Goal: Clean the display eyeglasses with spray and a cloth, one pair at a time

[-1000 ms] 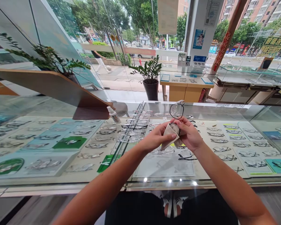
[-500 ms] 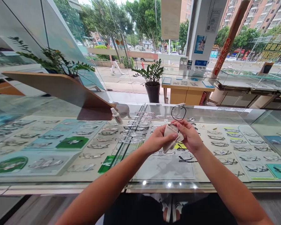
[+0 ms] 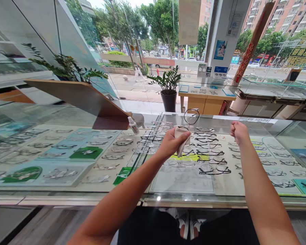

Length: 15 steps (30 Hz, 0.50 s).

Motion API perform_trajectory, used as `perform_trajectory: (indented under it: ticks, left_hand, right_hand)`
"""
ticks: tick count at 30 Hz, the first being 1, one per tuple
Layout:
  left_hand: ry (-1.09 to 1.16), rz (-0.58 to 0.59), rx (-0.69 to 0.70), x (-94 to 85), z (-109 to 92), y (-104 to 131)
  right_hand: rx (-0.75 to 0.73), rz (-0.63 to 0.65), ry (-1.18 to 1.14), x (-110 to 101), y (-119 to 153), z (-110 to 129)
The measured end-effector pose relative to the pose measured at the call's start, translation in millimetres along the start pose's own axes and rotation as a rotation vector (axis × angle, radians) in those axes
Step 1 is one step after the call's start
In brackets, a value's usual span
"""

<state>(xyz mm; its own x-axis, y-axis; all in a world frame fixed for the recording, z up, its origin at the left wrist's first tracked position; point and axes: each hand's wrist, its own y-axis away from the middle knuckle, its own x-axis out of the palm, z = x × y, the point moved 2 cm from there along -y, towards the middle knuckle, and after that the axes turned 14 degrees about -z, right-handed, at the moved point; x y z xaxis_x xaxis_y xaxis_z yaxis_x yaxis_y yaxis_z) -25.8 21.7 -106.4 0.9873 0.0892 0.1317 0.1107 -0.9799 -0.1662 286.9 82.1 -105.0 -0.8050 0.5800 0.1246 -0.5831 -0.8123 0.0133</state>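
Observation:
My left hand (image 3: pixel 175 141) is closed on a pale cloth (image 3: pixel 181 143), thumb on top. Dark round-framed glasses (image 3: pixel 191 116) stick up above the cloth, partly wrapped in it and held by the same hand. To the right, my right hand (image 3: pixel 239 132) is raised over the glass counter, away from the glasses, with its fingers curled; whether anything small is in them is hidden. Rows of glasses (image 3: pixel 215 169) lie in the display between and below my hands.
A small white spray bottle (image 3: pixel 134 126) stands left of my left hand, beside a tilted wooden board (image 3: pixel 76 97). Glass counters (image 3: pixel 178 190) span the view. Beyond them are a potted plant (image 3: pixel 168 102) and a wooden cabinet (image 3: pixel 206 103).
My right hand has let go of the cloth and glasses and moved right, its fingers now curled. My left hand keeps hold of them. The view has shifted slightly.

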Motion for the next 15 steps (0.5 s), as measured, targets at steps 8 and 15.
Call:
perform_trajectory:
  ticks: [8,15]
  left_hand:
    - [-0.005,-0.095,0.038,-1.0,-2.7,-1.8]
    - [0.047,-0.129,0.052,-1.2,-3.4,-4.8]
  right_hand:
    - [0.023,-0.018,0.120,-12.8,-20.5,-30.5]
    - [-0.011,-0.012,0.105,-19.1,-30.5,-45.3]
